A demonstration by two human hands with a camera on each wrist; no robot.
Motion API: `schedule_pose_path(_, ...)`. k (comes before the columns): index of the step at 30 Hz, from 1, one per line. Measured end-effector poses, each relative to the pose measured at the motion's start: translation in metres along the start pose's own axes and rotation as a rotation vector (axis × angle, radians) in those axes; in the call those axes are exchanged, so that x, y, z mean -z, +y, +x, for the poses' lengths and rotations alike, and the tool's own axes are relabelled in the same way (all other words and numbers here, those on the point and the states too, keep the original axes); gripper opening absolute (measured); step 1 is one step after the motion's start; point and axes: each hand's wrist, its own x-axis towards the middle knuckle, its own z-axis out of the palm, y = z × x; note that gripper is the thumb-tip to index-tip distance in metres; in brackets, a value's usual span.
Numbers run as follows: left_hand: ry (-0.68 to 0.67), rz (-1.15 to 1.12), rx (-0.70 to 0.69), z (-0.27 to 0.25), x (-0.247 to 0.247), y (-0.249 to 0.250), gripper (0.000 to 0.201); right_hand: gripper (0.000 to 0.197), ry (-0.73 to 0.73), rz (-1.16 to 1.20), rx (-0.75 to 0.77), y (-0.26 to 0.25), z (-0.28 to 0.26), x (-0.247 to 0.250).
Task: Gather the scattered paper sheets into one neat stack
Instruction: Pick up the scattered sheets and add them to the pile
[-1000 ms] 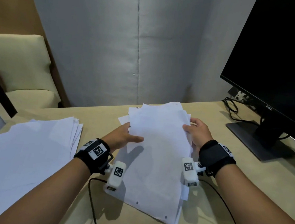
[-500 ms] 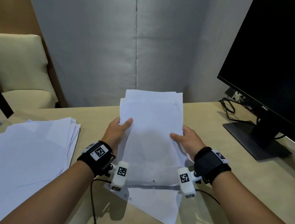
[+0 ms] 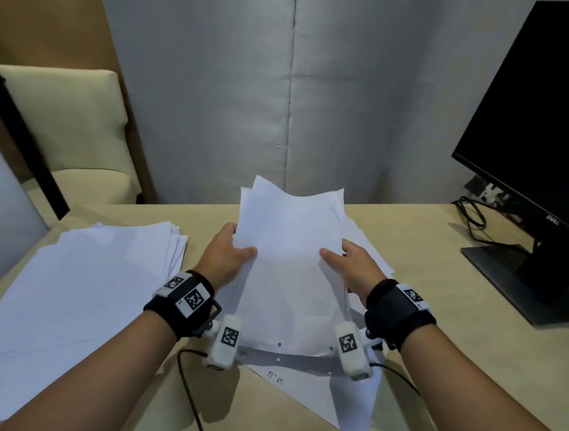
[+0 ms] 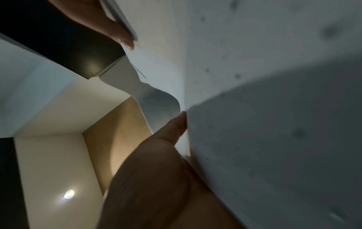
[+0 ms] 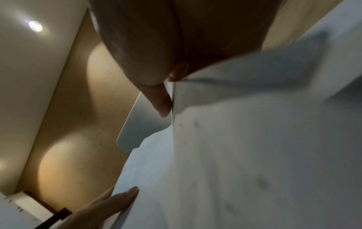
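The bundle of sheets (image 3: 289, 267) stands on its lower edge at the desk's middle, leaning away from you, tops fanned and uneven. You have it by both long sides: your left hand (image 3: 226, 258) clamps the left edge, thumb across the front face, and your right hand (image 3: 352, 267) clamps the right edge the same way, fingers behind. The wrist views confirm a thumb (image 4: 176, 125) and fingertip (image 5: 160, 100) pressed flat on paper. Handling, as judged: light, limp, slick sheet on sheet; it bows between your grips and will splay if you loosen much. Hold mid-height on the side edges, pinch lightly, let the sheets drop to square on the bottom edge. One loose sheet (image 3: 345, 403) lies flat under the bundle, skewed toward you and to the right; it still wants collecting. Left of the bundle sits the larger pile (image 3: 74, 286), roughly fanned, on the desk (image 3: 453, 350). Right of the bundle, the monitor (image 3: 552, 128) on its stand, well apart, cables behind it. Beyond the pile, a cream chair (image 3: 64, 117).
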Motion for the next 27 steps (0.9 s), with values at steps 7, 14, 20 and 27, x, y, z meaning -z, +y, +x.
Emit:
schedule_pose_path(7, 0.147, -0.109, 0.047, -0.016, 0.087, -0.016, 0.036, 0.039, -0.122, 0.048, -0.21, -0.002, 0.009, -0.042)
schedule_pose_path(14, 0.297, -0.092, 0.154, -0.02, 0.193, -0.054, 0.039, 0.027, -0.131, -0.467, -0.047, 0.008, 0.021, -0.063)
schedule_pose_path(20, 0.281, 0.217, 0.252, -0.025, 0.253, -0.096, 0.043, 0.026, -0.134, -0.549, -0.03, 0.008, 0.019, -0.07)
schedule_pose_path(27, 0.278, 0.7, 0.264, -0.034, 0.267, -0.112, 0.084, 0.023, -0.122, -0.605, 0.0, 0.01, 0.019, -0.074)
